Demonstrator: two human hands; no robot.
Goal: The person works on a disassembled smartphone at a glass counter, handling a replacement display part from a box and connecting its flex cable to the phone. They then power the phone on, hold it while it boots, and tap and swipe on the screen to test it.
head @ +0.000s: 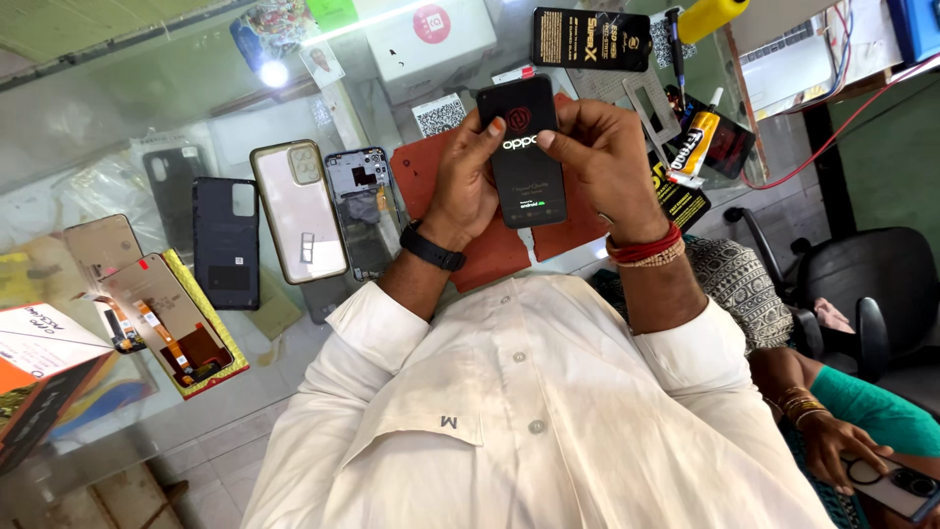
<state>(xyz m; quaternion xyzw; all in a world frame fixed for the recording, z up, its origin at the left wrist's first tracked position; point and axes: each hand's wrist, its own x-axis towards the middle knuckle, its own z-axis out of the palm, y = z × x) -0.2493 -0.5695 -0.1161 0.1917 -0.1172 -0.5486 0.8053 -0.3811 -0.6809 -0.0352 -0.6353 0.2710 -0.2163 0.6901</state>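
Both hands' grip (534, 147) — smartphone (524, 147) edges

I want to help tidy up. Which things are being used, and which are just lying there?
In use: black phone, held by the left hand and right hand; red mat beneath it.
Lying about: dark back cover, pale phone case, bare phone frame, glue tube, screen part.

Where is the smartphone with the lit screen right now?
In the head view the smartphone sits upper centre, held between the left hand and right hand above the reddish-brown work mat on the glass counter.
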